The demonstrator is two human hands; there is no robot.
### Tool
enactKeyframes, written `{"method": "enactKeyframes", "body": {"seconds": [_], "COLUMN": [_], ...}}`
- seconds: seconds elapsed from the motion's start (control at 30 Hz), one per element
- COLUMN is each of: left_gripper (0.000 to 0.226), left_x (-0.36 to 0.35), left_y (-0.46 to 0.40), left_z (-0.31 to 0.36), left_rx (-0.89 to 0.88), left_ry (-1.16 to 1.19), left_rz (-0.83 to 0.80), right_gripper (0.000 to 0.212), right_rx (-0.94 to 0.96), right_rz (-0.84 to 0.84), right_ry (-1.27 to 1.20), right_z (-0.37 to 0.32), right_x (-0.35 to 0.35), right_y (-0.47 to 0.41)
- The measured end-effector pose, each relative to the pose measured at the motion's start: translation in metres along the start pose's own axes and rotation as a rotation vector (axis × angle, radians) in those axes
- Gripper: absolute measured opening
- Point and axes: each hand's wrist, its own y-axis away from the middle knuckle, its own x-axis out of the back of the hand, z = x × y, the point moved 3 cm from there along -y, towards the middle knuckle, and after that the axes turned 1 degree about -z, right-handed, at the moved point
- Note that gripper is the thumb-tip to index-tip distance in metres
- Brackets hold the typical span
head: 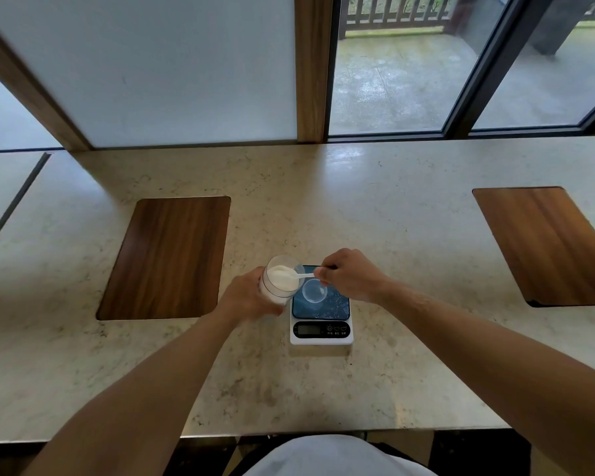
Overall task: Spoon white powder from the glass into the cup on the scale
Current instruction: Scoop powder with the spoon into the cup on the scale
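Observation:
My left hand [246, 298] grips a clear glass [278, 281] of white powder, tilted toward the right just left of the scale. My right hand [349, 274] pinches a white plastic spoon [301, 275] by its handle; the spoon's bowl lies at the glass mouth, on the powder. A small clear cup [312, 291] stands on the dark blue platform of the white scale [321, 333], directly under the spoon handle. I cannot tell whether the cup holds any powder.
The scale rests on a pale marble counter [392, 218]. Two dark wooden inset panels lie in it, one at the left [167, 257] and one at the far right [550, 245]. Behind the counter are a frosted panel and windows.

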Motion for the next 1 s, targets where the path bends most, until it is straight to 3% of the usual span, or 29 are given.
{"method": "enactKeyframes", "body": {"seconds": [0.47,1.0], "left_gripper": [0.077,0.078], "left_x": [0.0,0.008], "left_y": [-0.001,0.012], "left_z": [-0.002,-0.04], "left_rx": [0.017,0.175], "left_ry": [0.006,0.152], "left_rz": [0.007,0.107], "right_gripper": [0.033,0.034], "right_rx": [0.027,-0.002], "right_rz": [0.057,0.065], "right_ry": [-0.007,0.01], "right_z": [0.006,0.035], "right_x": [0.016,0.026], "right_y": [0.006,0.013]}}
